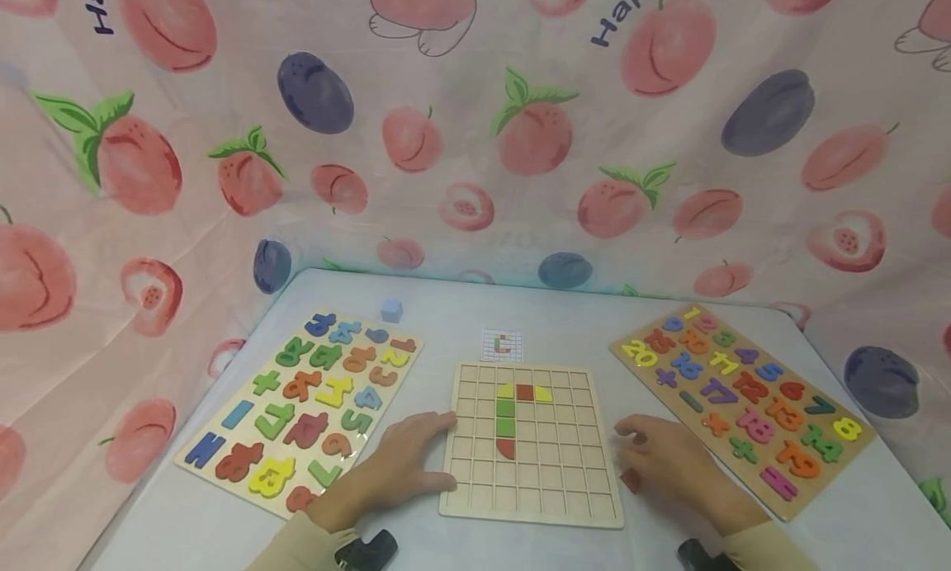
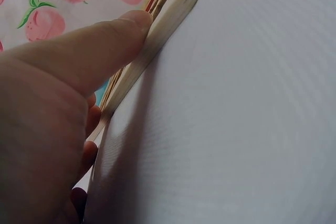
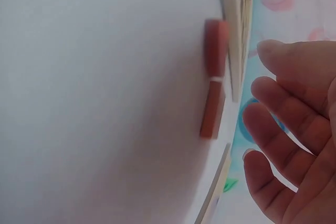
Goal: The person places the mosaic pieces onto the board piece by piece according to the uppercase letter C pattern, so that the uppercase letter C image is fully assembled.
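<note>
A wooden grid board (image 1: 550, 480) lies in the middle of the table in the head view. On it sit a red square (image 1: 524, 393) between two yellow curved pieces, two green squares (image 1: 505, 417) in a column below the left one, and a red rounded piece (image 1: 506, 449). My left hand (image 1: 404, 460) rests along the board's left edge; its thumb (image 2: 118, 38) touches the rim in the left wrist view. To the right of the board, my right hand (image 1: 661, 455) hovers with loosely bent fingers, holding nothing. Two red blocks (image 3: 215, 48) lie on the table near it.
A small pattern card (image 1: 502, 335) lies behind the grid board. Number boards with colourful pieces flank it, one at the left (image 1: 245, 464) and one at the right (image 1: 743, 464). A pale blue cube (image 1: 391, 310) stands at the back left. A fruit-printed curtain (image 1: 475, 142) hangs behind the table.
</note>
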The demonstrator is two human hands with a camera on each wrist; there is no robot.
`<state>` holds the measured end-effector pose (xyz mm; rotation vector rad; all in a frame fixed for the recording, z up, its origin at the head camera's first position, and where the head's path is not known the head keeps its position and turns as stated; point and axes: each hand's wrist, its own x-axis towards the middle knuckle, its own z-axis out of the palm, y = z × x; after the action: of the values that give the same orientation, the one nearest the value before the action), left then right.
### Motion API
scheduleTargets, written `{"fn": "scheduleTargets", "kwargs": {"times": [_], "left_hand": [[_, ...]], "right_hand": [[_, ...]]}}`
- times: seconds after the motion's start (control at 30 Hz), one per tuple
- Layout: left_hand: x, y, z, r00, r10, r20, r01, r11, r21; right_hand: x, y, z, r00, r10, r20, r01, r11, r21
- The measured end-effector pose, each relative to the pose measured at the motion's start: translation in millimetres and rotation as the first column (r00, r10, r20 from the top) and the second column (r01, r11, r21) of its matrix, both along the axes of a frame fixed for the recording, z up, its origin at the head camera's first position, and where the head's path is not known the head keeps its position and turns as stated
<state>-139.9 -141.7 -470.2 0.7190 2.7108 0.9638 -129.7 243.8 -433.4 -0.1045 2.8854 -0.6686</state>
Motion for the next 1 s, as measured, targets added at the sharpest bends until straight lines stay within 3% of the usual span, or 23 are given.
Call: {"fn": "scheduleTargets", "kwargs": {"times": [0.43,1.0], "left_hand": [[0.1,-0.8,-1.1,1.0,-0.002,0.008,0.002,1.0,-0.001],[1.2,0.4,2.0,1.0,0.005,0.024,-0.004,1.0,-0.026]], "right_hand": [[7.6,21,-3.3,0.998,0.014,-0.055,-0.013,1.0,0.027],[8.8,29,-3.7,1.0,0.004,0.018,-0.005,0.999,0.04]]}}
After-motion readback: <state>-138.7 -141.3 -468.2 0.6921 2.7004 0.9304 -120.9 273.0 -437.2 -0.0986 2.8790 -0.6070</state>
